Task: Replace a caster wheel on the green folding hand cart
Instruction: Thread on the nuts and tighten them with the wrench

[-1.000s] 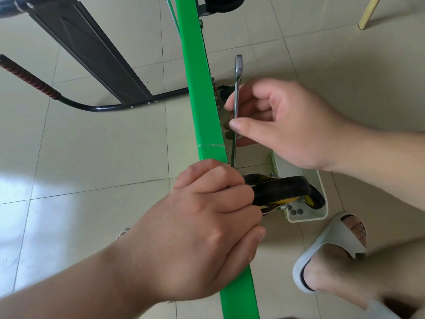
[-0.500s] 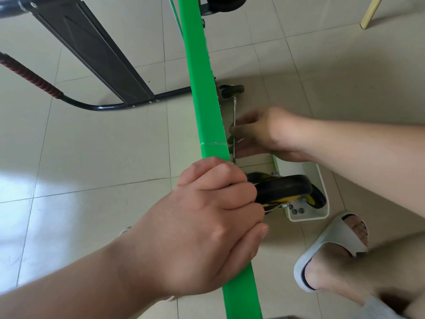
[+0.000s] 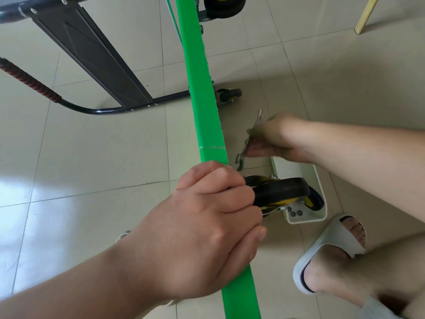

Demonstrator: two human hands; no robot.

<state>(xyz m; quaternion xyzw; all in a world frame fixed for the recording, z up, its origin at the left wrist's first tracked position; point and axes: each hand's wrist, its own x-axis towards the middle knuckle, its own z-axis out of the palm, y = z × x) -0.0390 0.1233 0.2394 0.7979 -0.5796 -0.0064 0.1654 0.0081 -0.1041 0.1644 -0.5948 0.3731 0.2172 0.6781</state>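
The green cart deck (image 3: 202, 93) stands on edge, running from top centre to the bottom. My left hand (image 3: 202, 229) grips its edge, with the fingers curled over against a black and yellow caster wheel (image 3: 280, 192) on the deck's right face. To the right and lower down, my right hand (image 3: 273, 139) grips a thin metal wrench (image 3: 249, 141), blurred, held away from the deck. A smaller caster (image 3: 230, 95) sits further up the deck, and another wheel (image 3: 224, 4) shows at the top edge.
The cart's black folded handle (image 3: 96, 110) with a red grip (image 3: 30, 81) lies on the tiled floor at left. A small white tray (image 3: 319, 183) holding bolts and a spare wheel sits under the caster. My foot in a white slipper (image 3: 331, 252) is at lower right.
My right hand has pulled the wrench away from the deck, down and to the right. The left hand has kept its grip on the deck edge.
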